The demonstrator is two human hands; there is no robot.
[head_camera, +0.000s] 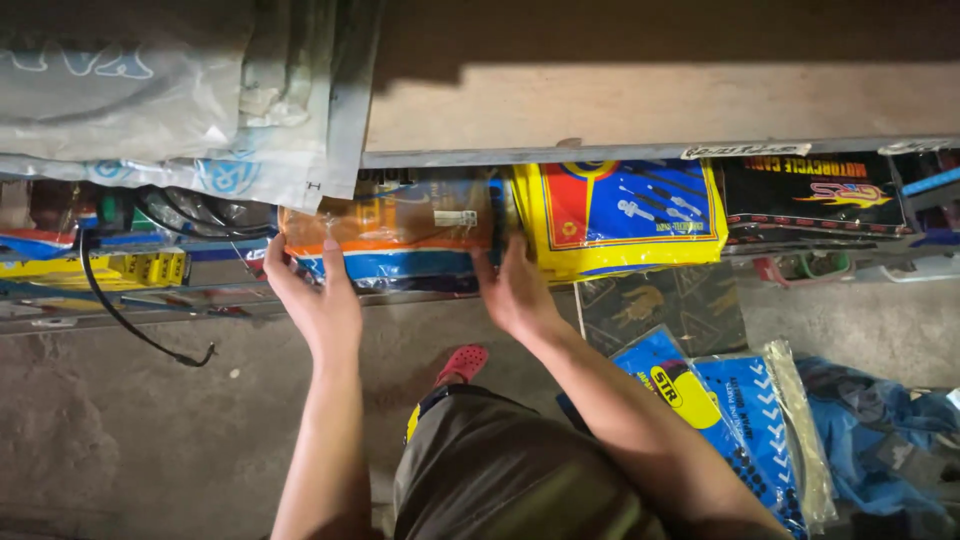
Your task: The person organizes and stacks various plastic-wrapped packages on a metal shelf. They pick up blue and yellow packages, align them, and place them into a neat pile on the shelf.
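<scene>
Head view, looking down at a low shelf [620,152] and the concrete floor [120,430].

Left hand [315,300]: pressing flat against the left end of an orange-and-blue plastic packet [400,232], fingers spread upward along its edge. Right hand [512,292]: gripping the right end of the same packet, fingertips curling over its near right corner. Packet being held between both hands, lying lengthwise in the gap under the shelf edge, level, not tilted.

Just right of the packet, touching it: yellow packet with red-and-blue print [625,215], hanging partly out of the shelf. Further right, same row: black box with flame graphic [810,190]. Left of the packet: coiled black cable [130,300], one end trailing onto the floor, lying beside yellow boxes [140,268]. Far left, on top of the shelf: pale translucent bags [160,90], overlapping.

On the floor to the right, near: blue-and-yellow bagged goods [730,410], leaning against blue cloth [880,430]. Between the forearms: red clog [462,362] showing, above olive shorts [500,470].

Contents of the held packet: cannot tell through the glare.
</scene>
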